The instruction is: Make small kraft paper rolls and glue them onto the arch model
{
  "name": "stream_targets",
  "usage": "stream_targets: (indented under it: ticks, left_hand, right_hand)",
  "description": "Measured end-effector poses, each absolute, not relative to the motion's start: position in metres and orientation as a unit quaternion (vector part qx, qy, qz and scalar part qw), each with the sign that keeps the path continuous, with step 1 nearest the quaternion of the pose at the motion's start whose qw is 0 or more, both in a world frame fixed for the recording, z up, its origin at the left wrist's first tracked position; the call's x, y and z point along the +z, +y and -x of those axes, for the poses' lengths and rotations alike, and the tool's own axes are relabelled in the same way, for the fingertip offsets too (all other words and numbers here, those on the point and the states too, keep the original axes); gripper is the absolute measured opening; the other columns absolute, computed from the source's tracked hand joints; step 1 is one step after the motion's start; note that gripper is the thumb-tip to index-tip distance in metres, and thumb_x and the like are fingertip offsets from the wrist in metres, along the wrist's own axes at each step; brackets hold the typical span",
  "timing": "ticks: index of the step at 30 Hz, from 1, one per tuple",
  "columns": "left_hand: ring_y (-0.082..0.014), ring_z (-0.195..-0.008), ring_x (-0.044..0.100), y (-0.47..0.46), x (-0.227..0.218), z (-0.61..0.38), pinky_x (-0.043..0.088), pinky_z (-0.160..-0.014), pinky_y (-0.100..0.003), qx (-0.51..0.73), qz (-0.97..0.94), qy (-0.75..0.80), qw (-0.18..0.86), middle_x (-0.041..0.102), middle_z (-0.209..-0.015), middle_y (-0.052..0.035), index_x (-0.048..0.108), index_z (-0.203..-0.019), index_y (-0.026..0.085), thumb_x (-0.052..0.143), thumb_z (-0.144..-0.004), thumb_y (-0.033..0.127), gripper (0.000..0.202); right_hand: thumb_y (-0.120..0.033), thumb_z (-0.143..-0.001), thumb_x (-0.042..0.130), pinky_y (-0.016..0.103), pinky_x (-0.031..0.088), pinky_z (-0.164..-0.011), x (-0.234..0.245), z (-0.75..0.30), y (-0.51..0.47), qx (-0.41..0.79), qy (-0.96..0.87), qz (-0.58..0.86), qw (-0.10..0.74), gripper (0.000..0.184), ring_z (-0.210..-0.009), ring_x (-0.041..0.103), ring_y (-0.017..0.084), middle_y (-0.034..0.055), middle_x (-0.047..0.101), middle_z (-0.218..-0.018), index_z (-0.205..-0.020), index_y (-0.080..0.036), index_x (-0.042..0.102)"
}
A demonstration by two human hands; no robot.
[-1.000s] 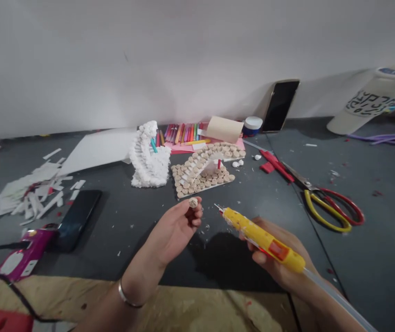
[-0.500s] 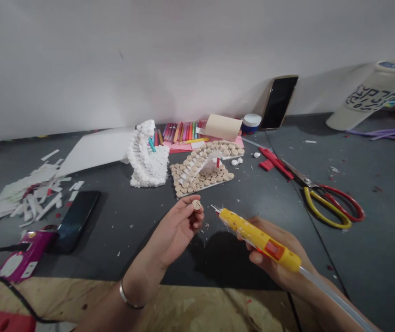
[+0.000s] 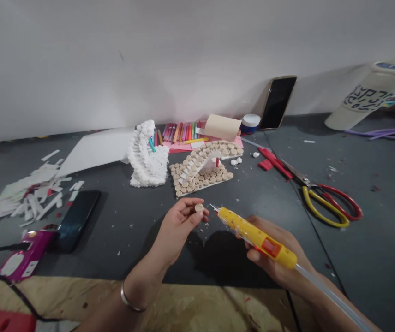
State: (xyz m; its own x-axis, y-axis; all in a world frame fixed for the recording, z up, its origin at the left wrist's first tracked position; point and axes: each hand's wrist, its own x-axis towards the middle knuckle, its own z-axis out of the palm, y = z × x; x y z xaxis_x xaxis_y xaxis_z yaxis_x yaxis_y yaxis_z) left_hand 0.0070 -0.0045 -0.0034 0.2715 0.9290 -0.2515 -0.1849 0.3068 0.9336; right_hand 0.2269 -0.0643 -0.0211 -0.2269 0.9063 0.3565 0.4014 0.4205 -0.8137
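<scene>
At the near edge, a mottled tan strip borders the dark surface. Just beyond, the left hand pinches a small rolled disc between thumb and fingers, apparently to leave its face exposed. The right hand grips a yellow glue gun, its nozzle directed at the disc; contact cannot be confirmed. A clear stick protrudes from the gun's rear and runs over the forearm.

To the left, a purple device with a cable adjoins a dark phone lying flat. Scissors lie at right, presumably set aside yet within reach. Paper strips and scraps litter the surface, which shows a seam at right.

Beyond the hands stands a small stepped model faced with similar discs, probably placed centrally for access; a white textured model is beside it. Farther back are crayons, a beige roll, a lidded jar and an upright phone, seemingly propped against the plain pale wall.
</scene>
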Motion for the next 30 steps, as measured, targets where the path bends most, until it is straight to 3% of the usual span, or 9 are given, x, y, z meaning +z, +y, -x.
stream_targets:
  ticks: [10,14,19,30]
  left_hand:
    - [-0.0184,-0.08,0.07,-0.007,-0.001,-0.011,0.047,-0.067,-0.027,0.398,-0.488,0.472,0.618,0.073,-0.103,-0.0111,0.06,-0.101,0.017,0.066,-0.085,0.041,0.029]
    - [-0.0163,-0.08,0.067,-0.006,0.0,-0.011,0.047,-0.071,-0.027,0.391,-0.438,0.456,0.669,0.073,-0.102,-0.0092,0.063,-0.098,0.018,0.07,-0.084,0.039,0.026]
    - [-0.0091,-0.071,0.059,-0.001,0.0,-0.006,0.045,-0.067,-0.019,0.398,-0.314,0.423,0.751,0.066,-0.079,-0.0028,0.072,-0.093,0.014,0.08,-0.075,0.031,0.027]
    - [-0.0101,-0.071,0.063,0.0,0.0,-0.005,0.05,-0.066,-0.019,0.39,-0.208,0.38,0.813,0.067,-0.083,-0.0056,0.072,-0.102,0.011,0.075,-0.08,0.022,0.025]
  right_hand:
    - [-0.061,-0.092,0.049,0.026,0.042,-0.054,-0.019,-0.226,-0.063,0.292,-0.731,0.448,0.423,0.043,-0.06,0.054,0.013,0.0019,0.058,-0.073,-0.086,-0.02,0.06]
    - [-0.063,-0.093,0.046,0.026,0.044,-0.054,-0.013,-0.224,-0.061,0.289,-0.743,0.442,0.412,0.046,-0.06,0.055,0.014,0.0025,0.059,-0.073,-0.085,-0.02,0.06]
    - [-0.063,-0.093,0.045,0.024,0.044,-0.054,-0.008,-0.22,-0.06,0.278,-0.755,0.428,0.411,0.047,-0.059,0.055,0.013,0.0025,0.059,-0.071,-0.081,-0.019,0.057]
    - [-0.061,-0.094,0.046,0.025,0.044,-0.051,-0.006,-0.218,-0.059,0.268,-0.762,0.423,0.41,0.046,-0.057,0.054,0.013,0.0023,0.059,-0.069,-0.078,-0.02,0.056]
